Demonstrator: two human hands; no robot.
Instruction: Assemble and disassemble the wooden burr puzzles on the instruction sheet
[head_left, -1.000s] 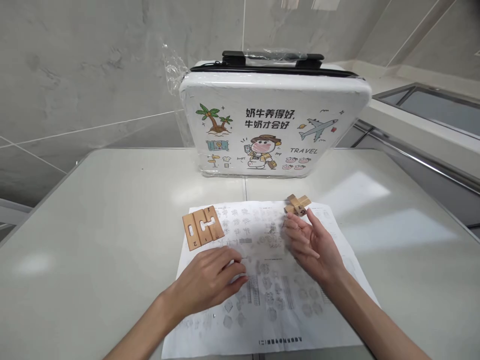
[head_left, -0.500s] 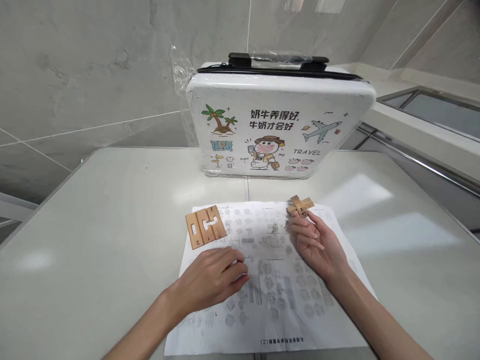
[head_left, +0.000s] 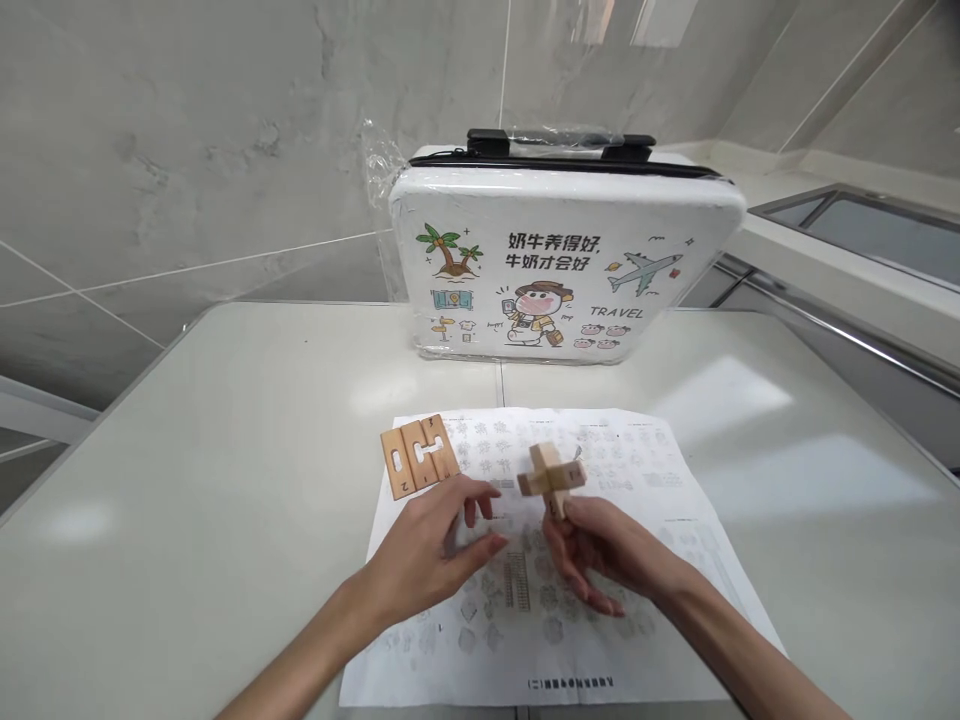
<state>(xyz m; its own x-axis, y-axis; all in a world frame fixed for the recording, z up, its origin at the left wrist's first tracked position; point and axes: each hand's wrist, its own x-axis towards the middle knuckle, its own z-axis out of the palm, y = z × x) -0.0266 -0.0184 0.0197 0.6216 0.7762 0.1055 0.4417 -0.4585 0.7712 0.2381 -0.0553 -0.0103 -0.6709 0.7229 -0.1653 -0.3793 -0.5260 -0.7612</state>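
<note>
Pinching one wooden cross puzzle in right grip, curving empty left grip half-open near three numbered wooden slats at its eleven o'clock.

Slogan, "TRAVEL" and Two Digits

The white case reads "奶牛养得好, 牛奶才会好", with "TRAVEL" at lower right. One flat wooden piece bears "2"; the adjoining slotted piece bears "1". Marks on the wooden cross are unclear. The printed sheet has an upside-down title (too blurred to read).
</note>
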